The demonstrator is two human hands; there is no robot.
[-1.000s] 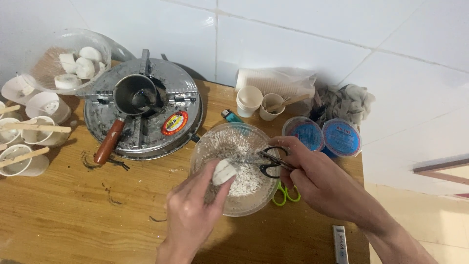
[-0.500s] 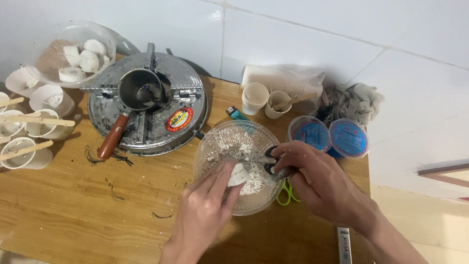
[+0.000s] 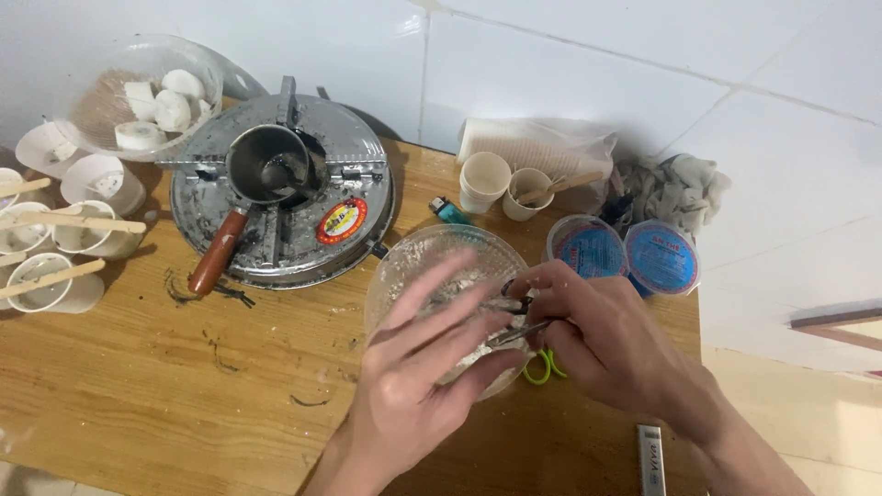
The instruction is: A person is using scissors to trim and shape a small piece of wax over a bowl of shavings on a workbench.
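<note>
Working over a clear bowl (image 3: 404,266) of white shavings, head view: the right hand (image 3: 597,340) is closed around black-handled scissors (image 3: 516,317), thumb and fingers through the loops, blades pointing toward nine o'clock into the bowl. The left hand (image 3: 418,367) is blurred, fingers spread wide and reaching toward one o'clock across the bowl's near rim; it appears to hold nothing, though a small piece behind the fingers cannot be ruled out. The scissors sit at three o'clock of the left hand, just beside its fingertips, over the bowl's right edge. To do this step well, judged from the frame, the blades should stay low above the shavings and the free fingers clear of the cutting line, so that pieces drop inside the bowl. A second, green-handled pair of scissors (image 3: 542,367) lies on the wooden table (image 3: 138,386) under the right hand. At ten o'clock of the bowl stands a round metal stove (image 3: 358,174) bearing a small pot (image 3: 266,165) with a brown handle.
</note>
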